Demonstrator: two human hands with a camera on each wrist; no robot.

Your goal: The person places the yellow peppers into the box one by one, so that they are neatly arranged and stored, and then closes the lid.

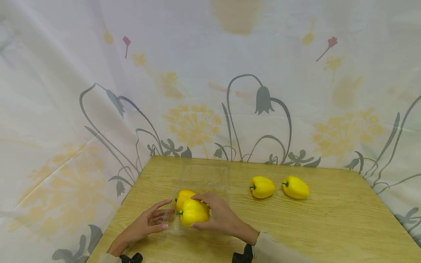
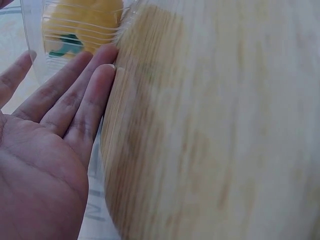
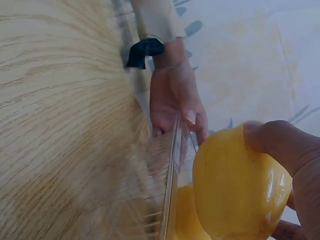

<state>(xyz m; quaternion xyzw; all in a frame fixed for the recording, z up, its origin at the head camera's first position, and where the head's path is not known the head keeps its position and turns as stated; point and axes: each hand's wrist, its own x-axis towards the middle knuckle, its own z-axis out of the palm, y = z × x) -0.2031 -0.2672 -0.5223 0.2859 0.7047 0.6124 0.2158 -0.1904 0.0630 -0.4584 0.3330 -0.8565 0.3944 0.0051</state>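
Note:
A yellow bell pepper (image 1: 194,213) is gripped in my right hand (image 1: 219,216), thumb on one side and fingers on the other. It is over a clear plastic container (image 1: 173,227); the right wrist view shows this pepper (image 3: 235,182) above the container's rim (image 3: 171,185). Inside the container lies another yellow bell pepper (image 1: 185,195), partly hidden by the held one. My left hand (image 1: 147,221) is at the container's left side, its fingers extended. In the left wrist view, the fingertips (image 2: 102,75) touch or nearly touch the ribbed wall.
Two more yellow bell peppers, one nearer (image 1: 262,187) and one farther right (image 1: 296,187), lie on the wood-grain table (image 1: 329,226). The container's clear lid (image 1: 205,175) spreads open toward the back. A flower-printed curtain (image 1: 197,73) stands behind the table and along its left side.

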